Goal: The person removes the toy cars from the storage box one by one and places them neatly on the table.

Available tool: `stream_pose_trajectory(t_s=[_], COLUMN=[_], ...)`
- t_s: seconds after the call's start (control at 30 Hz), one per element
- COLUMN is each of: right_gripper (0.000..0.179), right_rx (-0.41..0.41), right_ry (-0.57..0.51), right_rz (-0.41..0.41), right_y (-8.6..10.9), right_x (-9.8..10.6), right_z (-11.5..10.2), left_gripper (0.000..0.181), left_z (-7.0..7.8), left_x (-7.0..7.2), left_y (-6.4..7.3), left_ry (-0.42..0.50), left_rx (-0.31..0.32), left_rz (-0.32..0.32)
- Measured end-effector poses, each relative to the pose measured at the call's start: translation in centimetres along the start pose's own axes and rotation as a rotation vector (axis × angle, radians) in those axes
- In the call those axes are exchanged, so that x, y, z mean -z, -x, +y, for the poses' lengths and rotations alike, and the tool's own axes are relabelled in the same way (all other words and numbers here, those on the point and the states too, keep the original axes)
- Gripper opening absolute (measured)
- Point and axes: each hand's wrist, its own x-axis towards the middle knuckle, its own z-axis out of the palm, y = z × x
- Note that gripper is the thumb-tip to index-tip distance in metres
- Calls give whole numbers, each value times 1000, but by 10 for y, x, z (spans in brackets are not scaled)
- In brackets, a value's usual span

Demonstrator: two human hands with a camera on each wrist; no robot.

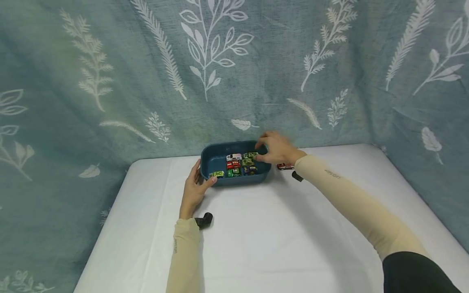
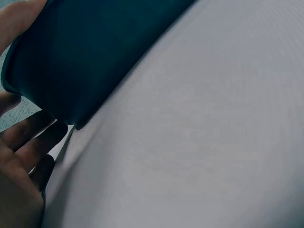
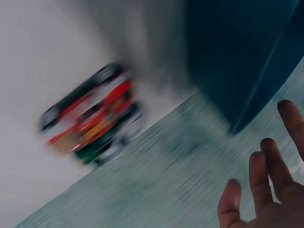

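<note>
A dark blue rectangular bin stands at the back of the table. Inside it are several toy cars, among them a white car, red cars and a yellow-green car. My left hand grips the bin's left end, thumb at the front rim and fingers along the outer wall. Over the bin's right end is my right hand, thumb and fingers apart with nothing between them. In the right wrist view its fingers stretch loosely beside the bin.
To the right of the bin, a red toy car sits on the white table; the right wrist view shows it blurred, a green-and-white car beside it. Behind the table hangs a leaf-patterned curtain. Black wrist devices are worn on both arms.
</note>
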Motion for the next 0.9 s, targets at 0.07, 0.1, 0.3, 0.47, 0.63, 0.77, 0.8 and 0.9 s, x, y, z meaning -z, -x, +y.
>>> stream_pose_trajectory(t_s=[0.07, 0.1, 0.3, 0.47, 0.63, 0.77, 0.8, 0.9], right_gripper=[46, 46, 40, 40, 41, 38, 38, 36], right_rx=[14, 20, 108, 167, 164, 168, 170, 176], right_ry=[18, 23, 36, 64, 92, 106, 112, 148], right_rz=[-20, -27, -98, -160, -194, -220, -225, -233], right_y=[-8, -13, -35, -48, -60, -66, -67, -69], right_x=[-7, -10, -24, -32, -39, -44, -45, -48], right_z=[-15, -23, -64, -83, -89, -92, -93, -95], left_gripper=[99, 99, 98, 98, 97, 95, 94, 95], left_z=[0, -1, -2, -2, -3, -4, -4, -4], left_x=[1, 1, 3, 2, 3, 5, 6, 7], left_y=[1, 1, -1, -2, -4, -4, -4, -4], left_ry=[7, 12, 18, 18, 36, 40, 40, 34], left_rx=[0, -4, -19, -25, -39, -41, -41, -47], left_rz=[0, -2, -9, -17, -22, -22, -22, -26])
